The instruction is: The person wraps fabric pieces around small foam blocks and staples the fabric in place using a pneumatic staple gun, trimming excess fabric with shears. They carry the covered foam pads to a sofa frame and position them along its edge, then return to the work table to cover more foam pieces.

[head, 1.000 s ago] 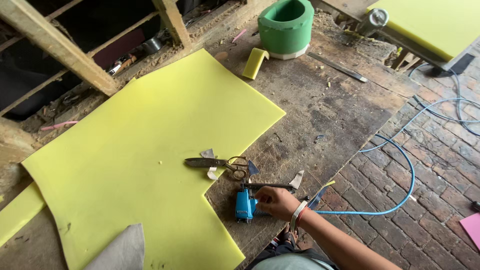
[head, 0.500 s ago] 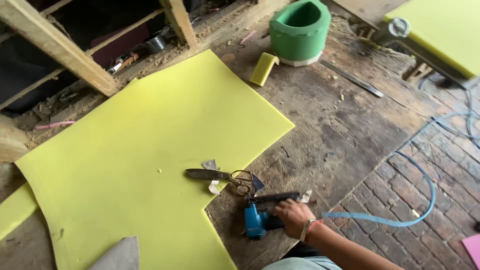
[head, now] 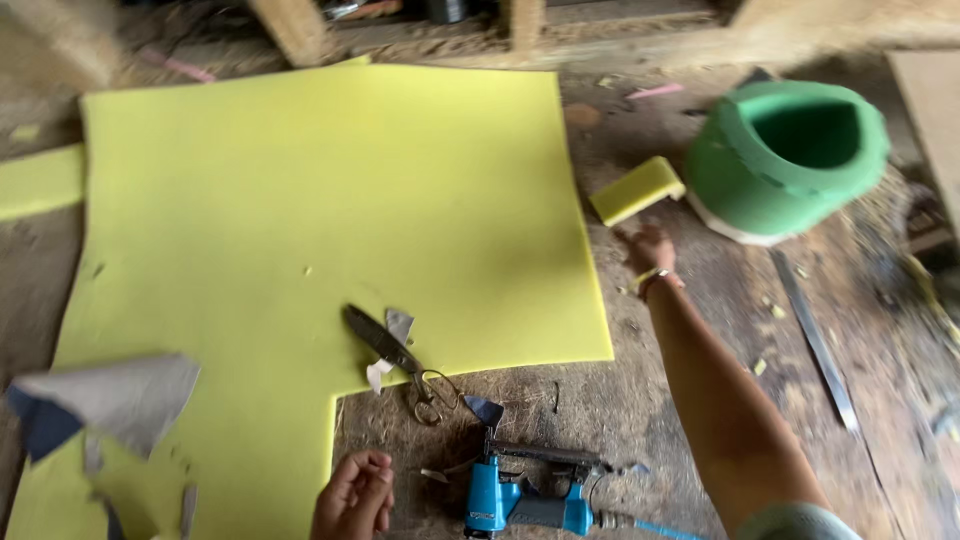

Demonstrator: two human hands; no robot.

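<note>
The big yellow foam sheet (head: 320, 240) fills the frame from about nine o'clock to the centre, lying flat on the rough wooden worktop (head: 600, 420) with a rectangular notch cut out of its lower right corner. It looks soft, light and floppy, so it would probably sag if lifted by one edge and is better taken at two well-separated points. At two o'clock stands the green foam ring (head: 785, 155), a thick-walled open shape on a pale base, likely light and springy. Just beside it, toward one o'clock from centre, lies the small yellow foam block (head: 637, 188), a wedge-like offcut that should squash easily and is best pinched across its short sides. The right hand (head: 650, 248) reaches toward that block, fingers loosely spread and holding nothing, just short of it. The left hand (head: 355, 495) sits at six o'clock, curled into a loose fist at the sheet's notch, gripping nothing visible. Near it are the blue pneumatic stapler (head: 520, 500) and dark scissors (head: 395, 355).
</note>
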